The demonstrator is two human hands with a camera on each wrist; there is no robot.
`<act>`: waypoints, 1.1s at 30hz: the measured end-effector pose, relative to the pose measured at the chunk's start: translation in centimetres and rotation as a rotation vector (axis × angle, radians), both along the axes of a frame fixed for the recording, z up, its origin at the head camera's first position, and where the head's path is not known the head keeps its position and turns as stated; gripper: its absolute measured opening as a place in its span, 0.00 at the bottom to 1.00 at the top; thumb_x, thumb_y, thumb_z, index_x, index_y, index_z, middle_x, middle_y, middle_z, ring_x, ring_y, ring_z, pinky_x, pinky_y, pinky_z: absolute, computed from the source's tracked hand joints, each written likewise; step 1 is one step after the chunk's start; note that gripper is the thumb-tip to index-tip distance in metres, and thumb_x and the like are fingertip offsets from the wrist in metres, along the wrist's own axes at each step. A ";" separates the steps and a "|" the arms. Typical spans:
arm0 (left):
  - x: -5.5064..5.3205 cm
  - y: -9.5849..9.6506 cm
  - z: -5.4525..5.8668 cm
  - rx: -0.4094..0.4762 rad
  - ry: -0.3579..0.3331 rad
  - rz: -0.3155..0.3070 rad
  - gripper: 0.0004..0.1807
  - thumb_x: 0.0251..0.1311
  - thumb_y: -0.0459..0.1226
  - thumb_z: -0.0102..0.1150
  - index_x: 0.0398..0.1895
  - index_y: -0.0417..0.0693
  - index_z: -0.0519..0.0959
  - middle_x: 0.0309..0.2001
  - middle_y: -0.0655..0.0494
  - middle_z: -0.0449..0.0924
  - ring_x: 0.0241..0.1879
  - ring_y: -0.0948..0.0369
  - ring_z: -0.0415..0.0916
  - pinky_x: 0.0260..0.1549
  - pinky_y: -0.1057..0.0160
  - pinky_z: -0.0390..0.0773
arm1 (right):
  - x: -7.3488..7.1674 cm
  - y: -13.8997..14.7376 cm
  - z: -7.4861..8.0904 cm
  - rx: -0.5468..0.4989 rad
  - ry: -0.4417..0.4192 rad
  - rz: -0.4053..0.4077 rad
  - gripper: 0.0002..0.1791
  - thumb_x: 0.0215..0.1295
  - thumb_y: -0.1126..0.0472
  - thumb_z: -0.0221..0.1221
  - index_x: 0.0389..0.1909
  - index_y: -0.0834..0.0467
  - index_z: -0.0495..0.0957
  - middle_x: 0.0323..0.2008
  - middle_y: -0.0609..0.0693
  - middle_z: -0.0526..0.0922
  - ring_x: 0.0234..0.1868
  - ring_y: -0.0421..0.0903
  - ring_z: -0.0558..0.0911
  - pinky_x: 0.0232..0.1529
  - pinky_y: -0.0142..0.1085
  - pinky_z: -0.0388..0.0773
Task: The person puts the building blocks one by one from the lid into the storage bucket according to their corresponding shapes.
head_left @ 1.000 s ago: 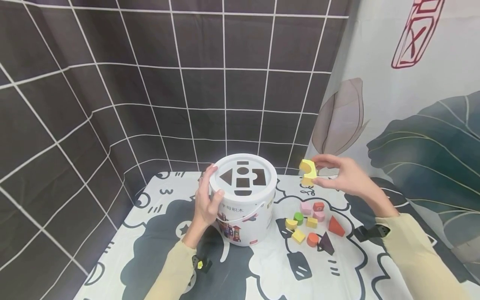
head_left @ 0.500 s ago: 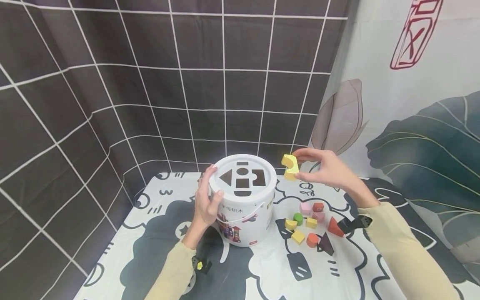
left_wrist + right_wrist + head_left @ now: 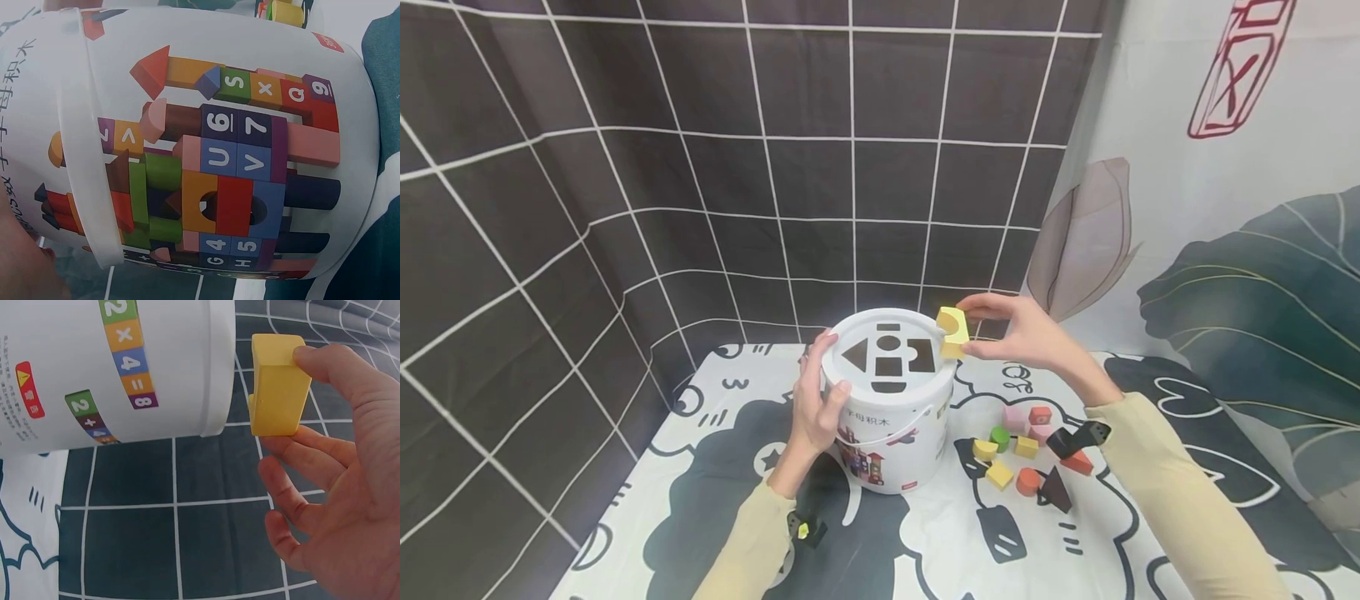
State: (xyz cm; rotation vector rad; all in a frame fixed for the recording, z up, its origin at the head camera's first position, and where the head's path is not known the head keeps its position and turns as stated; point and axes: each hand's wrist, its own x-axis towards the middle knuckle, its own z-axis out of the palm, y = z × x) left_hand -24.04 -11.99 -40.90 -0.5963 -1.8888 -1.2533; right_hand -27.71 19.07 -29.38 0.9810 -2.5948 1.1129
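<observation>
A white lidded bucket (image 3: pixel 891 450) stands on the table, its lid (image 3: pixel 842 387) pierced by several shaped holes. My left hand (image 3: pixel 816 408) holds the bucket's left side, fingers at the lid rim and thumb on the front wall. Only a blurred part of that hand (image 3: pixel 28 262) shows in the left wrist view. Between thumb and fingers my right hand (image 3: pixel 1018 333) pinches a yellow arch block (image 3: pixel 953 335), its rounded notch facing left. The block appears over the lid's right edge in the head view. From the right wrist, a gap separates this block (image 3: pixel 278 394) from the lid.
Right of the bucket lie several loose blocks, among them a green cylinder (image 3: pixel 1000 438), an orange cylinder (image 3: pixel 1028 481), a dark triangle (image 3: pixel 1056 490) and a partly hidden red block (image 3: pixel 1078 462). A dark gridded curtain (image 3: pixel 805 175) hangs behind the table.
My right hand has carried the yellow arch block leftward, from above the loose blocks to the lid's right edge. The left hand and the bucket have stayed put.
</observation>
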 end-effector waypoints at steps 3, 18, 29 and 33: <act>0.0 0.0 0.0 0.000 -0.001 0.000 0.37 0.55 0.48 0.45 0.65 0.33 0.69 0.67 0.35 0.68 0.69 0.42 0.63 0.66 0.30 0.46 | -0.2 -0.4 -0.1 0.000 0.000 0.015 0.31 0.53 0.59 0.72 0.59 0.62 0.77 0.53 0.56 0.83 0.56 0.56 0.81 0.59 0.59 0.72; 0.0 0.1 0.0 -0.002 0.006 0.008 0.37 0.54 0.47 0.45 0.64 0.34 0.70 0.67 0.35 0.68 0.68 0.42 0.64 0.66 0.30 0.46 | -0.8 -2.1 -1.0 0.029 -0.009 0.029 0.30 0.53 0.55 0.72 0.58 0.59 0.78 0.52 0.53 0.85 0.58 0.54 0.80 0.60 0.60 0.69; 0.1 0.1 0.1 -0.002 -0.010 0.003 0.37 0.53 0.47 0.45 0.64 0.33 0.70 0.68 0.37 0.68 0.69 0.42 0.63 0.67 0.31 0.44 | -1.1 -2.7 -1.4 0.017 0.000 0.041 0.30 0.52 0.56 0.72 0.57 0.60 0.79 0.51 0.53 0.85 0.58 0.53 0.80 0.62 0.56 0.69; 0.1 0.1 0.1 -0.003 -0.009 0.004 0.37 0.52 0.46 0.45 0.64 0.33 0.69 0.68 0.37 0.68 0.69 0.42 0.63 0.67 0.31 0.45 | -1.1 -2.9 -1.6 0.024 0.002 0.033 0.30 0.52 0.56 0.73 0.57 0.59 0.80 0.51 0.53 0.86 0.58 0.52 0.80 0.61 0.55 0.70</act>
